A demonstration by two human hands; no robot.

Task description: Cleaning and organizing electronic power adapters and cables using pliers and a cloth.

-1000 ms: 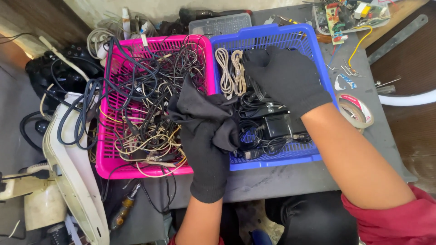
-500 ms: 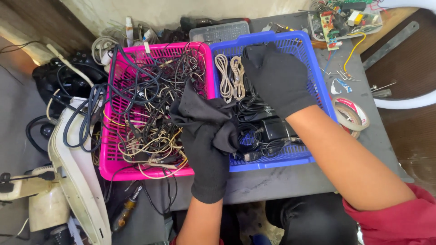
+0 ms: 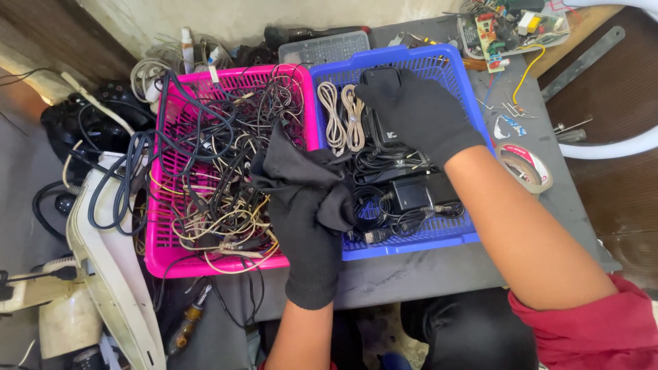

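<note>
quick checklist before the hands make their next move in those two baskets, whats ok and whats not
1. Right hand has hold of the black adapter: cannot tell, it rests on it but the fingers' grip is hidden.
2. Left hand is free: cannot tell, loose glove fabric bunches over the fingers.
3. Blue basket sits flat on the table: ok.
4. Pink basket fully on the table: not ok, its left side overhangs the clutter.
5. Black cables in the blue basket are untangled: not ok.

Roll of tape [image 3: 526, 166], circuit board [image 3: 495, 33], screwdriver [image 3: 188, 326], grey keypad [image 3: 324, 48] around the baskets.
</note>
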